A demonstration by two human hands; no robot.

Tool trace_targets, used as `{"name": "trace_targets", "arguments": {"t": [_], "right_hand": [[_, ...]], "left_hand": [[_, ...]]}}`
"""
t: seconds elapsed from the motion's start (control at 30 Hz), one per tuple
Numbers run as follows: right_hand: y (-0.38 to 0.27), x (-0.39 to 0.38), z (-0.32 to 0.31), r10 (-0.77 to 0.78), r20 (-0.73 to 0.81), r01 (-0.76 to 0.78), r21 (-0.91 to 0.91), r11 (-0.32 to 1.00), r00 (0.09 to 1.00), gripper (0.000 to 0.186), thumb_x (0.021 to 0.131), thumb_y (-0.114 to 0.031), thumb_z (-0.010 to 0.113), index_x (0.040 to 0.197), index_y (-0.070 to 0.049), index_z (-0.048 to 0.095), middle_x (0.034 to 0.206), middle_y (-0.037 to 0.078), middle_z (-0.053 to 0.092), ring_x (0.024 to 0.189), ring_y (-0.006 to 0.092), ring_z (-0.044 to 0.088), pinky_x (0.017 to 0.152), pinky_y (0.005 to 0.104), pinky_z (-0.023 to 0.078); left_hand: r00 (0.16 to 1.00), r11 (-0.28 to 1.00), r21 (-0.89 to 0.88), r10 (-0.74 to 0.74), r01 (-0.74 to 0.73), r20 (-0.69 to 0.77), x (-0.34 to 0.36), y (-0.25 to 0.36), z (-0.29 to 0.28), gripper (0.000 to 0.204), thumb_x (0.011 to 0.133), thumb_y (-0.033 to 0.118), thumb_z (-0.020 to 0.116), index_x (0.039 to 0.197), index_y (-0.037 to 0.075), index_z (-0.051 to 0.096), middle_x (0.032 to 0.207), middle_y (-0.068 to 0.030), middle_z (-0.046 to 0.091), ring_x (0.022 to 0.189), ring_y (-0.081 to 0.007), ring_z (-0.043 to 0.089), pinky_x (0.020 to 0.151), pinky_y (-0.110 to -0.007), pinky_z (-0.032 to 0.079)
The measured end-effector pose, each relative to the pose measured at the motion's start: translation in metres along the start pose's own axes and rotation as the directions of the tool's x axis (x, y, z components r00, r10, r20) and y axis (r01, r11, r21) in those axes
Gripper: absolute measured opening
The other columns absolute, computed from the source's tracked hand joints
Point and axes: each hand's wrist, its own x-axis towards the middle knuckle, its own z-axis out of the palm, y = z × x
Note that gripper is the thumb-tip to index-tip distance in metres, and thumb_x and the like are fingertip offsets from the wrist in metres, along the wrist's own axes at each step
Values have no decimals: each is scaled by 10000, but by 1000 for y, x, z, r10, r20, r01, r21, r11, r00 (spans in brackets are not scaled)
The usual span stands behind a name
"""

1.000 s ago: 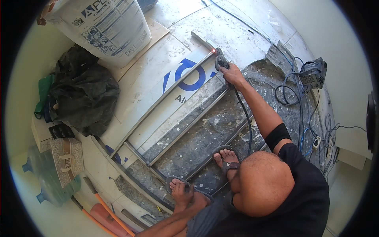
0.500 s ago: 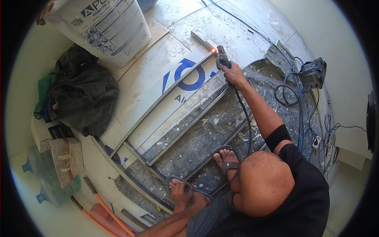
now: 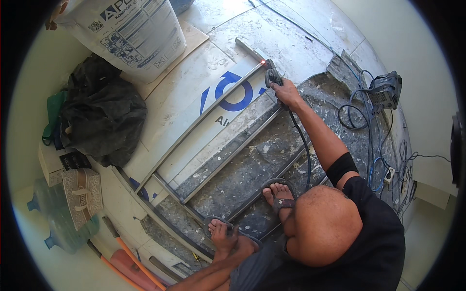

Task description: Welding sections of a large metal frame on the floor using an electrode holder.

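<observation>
My right hand (image 3: pixel 287 92) is closed around a dark welding electrode holder (image 3: pixel 273 75), with a black cable trailing from it. At its tip an orange glow (image 3: pixel 263 62) marks a corner joint of a metal tube frame (image 3: pixel 204 111). The frame lies flat on the floor, with several long parallel bars and crosspieces. My left hand (image 3: pixel 224 240) rests by my sandalled left foot, fingers apart and nothing visible in it. Part of that hand merges with the foot and leg behind it. My right foot (image 3: pixel 279 194) stands among the frame's bars.
A welding machine (image 3: pixel 385 91) with coiled cables sits at the right. A large white sack (image 3: pixel 131 39), black cloth bundle (image 3: pixel 104 111), patterned bag (image 3: pixel 82 194), clear water bottles (image 3: pixel 63 218) and orange-handled tools (image 3: pixel 131 254) line the left. A grey, paint-spotted sheet (image 3: pixel 262 150) lies under the frame.
The glow at the joint has become smaller and dimmer. The electrode holder has shifted very slightly, and its cable has swung a little to the right. My left hand stays put.
</observation>
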Motion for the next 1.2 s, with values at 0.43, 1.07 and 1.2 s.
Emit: {"name": "trace_targets", "arguments": {"t": [0.43,1.07,1.2], "right_hand": [[0,2,-2,-22,-1,22,7,1000,1000,264,924,-265,606,1010,-16,591,620,60,551,461,159,534,419,335,432],[16,21,0,-297,95,298,-560,773,950,262,939,-302,596,979,-55,521,719,93,594,594,234,581,539,405,480],[-20,-2,-34,-54,251,83,-106,991,966,188,960,-292,565,898,-126,501,612,-12,467,425,108,454,365,289,371]], "left_hand": [[1000,1000,-1,0,0,-10,5,11,1,307,641,244,857,760,99,614,793,-101,593,726,-361,612,632,-445,478],[995,996,20,-90,91,-42,-10,8,-14,328,713,380,801,774,104,634,812,-78,589,741,-306,642,643,-431,504],[999,1000,16,-21,22,-48,8,11,-1,332,697,382,809,768,109,633,785,-87,588,736,-314,637,646,-451,495]]}}
